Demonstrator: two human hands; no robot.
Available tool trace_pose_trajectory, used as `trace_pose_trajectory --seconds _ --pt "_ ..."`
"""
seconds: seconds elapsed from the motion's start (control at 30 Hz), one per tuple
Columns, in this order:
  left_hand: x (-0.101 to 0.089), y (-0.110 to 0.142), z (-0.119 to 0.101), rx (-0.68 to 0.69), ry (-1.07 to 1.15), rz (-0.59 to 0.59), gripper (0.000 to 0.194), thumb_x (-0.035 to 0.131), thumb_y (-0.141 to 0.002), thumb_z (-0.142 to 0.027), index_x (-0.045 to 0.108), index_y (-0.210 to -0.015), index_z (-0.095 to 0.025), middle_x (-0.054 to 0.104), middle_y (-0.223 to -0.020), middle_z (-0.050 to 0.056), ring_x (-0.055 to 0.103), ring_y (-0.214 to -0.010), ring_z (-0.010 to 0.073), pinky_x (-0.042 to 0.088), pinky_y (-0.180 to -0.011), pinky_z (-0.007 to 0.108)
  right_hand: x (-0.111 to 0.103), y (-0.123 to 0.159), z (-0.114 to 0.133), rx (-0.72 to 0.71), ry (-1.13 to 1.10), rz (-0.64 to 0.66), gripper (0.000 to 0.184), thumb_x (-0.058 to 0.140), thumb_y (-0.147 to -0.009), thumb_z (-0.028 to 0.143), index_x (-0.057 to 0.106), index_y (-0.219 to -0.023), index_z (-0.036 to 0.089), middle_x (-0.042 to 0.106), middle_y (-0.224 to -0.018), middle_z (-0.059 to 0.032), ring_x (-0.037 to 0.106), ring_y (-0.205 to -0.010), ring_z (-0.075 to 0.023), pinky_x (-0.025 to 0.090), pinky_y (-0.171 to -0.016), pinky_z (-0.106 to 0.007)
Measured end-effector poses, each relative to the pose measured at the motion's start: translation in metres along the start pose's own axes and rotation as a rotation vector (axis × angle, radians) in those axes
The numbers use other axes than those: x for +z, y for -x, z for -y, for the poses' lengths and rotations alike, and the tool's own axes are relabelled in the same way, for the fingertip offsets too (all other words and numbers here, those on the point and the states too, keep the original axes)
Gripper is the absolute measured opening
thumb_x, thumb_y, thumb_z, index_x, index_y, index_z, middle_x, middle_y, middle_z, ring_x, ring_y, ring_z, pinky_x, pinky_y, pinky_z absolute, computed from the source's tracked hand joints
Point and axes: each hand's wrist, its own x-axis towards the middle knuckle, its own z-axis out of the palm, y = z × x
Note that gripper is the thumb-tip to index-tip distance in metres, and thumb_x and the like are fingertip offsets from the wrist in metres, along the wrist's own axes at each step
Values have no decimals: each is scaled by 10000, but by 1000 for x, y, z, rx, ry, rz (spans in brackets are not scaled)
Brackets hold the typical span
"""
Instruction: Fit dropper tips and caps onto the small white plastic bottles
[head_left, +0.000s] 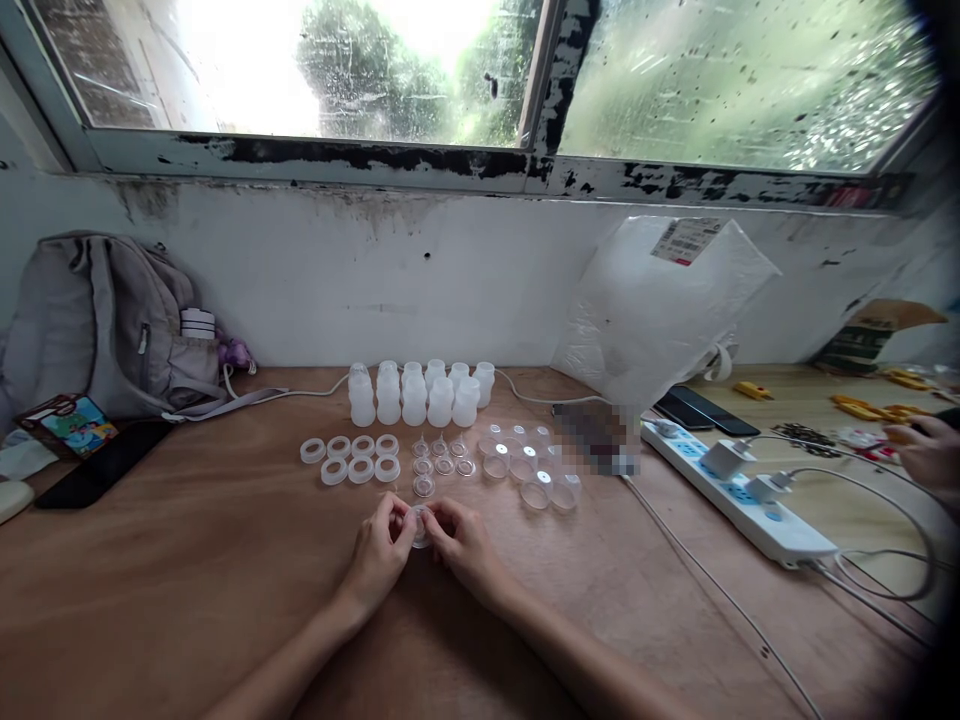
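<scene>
The small clear round plastic piece (pixel 420 522) sits between the fingertips of both hands, low over the brown wooden tabletop (pixel 187 590) and straight ahead of the person, just nearer than the spread of parts. It looks round, so no long axis can be made out, and much of it is hidden by fingers. The left hand (pixel 379 555) comes in from the left and the right hand (pixel 465 545) from the right; both reach it about equally, thumbs and forefingers curled in and pinched onto its edges, the other fingers loosely bent. I cannot tell whether the piece rests on the wood or is lifted just off it.

Beyond the hands, in the same head view, lie the small clear valve-like pieces (pixel 441 462), nearest. To their left are the white plastic rings (pixel 352 458), to their right the clear shallow caps (pixel 529 470), and behind them the translucent white bottles (pixel 416 395). At the right edge, another person's hand (pixel 930 452) rests well apart from this work.
</scene>
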Motion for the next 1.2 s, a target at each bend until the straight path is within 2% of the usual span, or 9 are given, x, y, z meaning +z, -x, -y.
trace_pose_trajectory --seconds 0.8,1.0,1.2 --pt "-2 0 -1 35 -60 -16 160 447 -760 -336 465 -707 -186 547 -584 -14 533 -532 126 390 -502 210 -3 2 6 -9 19 -4 165 461 -786 291 562 -779 161 535 -601 3 474 -514 -91 378 -445 -179" --pt "-6 1 -7 75 -84 51 129 487 -713 -241 476 -833 -194 590 -695 1 540 -563 122 396 -528 209 -7 2 10 -61 41 -6 140 482 -730 164 524 -863 180 555 -670 9 482 -562 -97 382 -496 -188" --pt "-3 1 -6 71 -124 23 91 478 -691 -216 465 -781 -203 545 -642 -23 508 -533 117 381 -528 212 -4 2 11 -121 83 -27 168 459 -694 111 525 -833 176 510 -622 27 427 -532 -85 351 -498 -186"
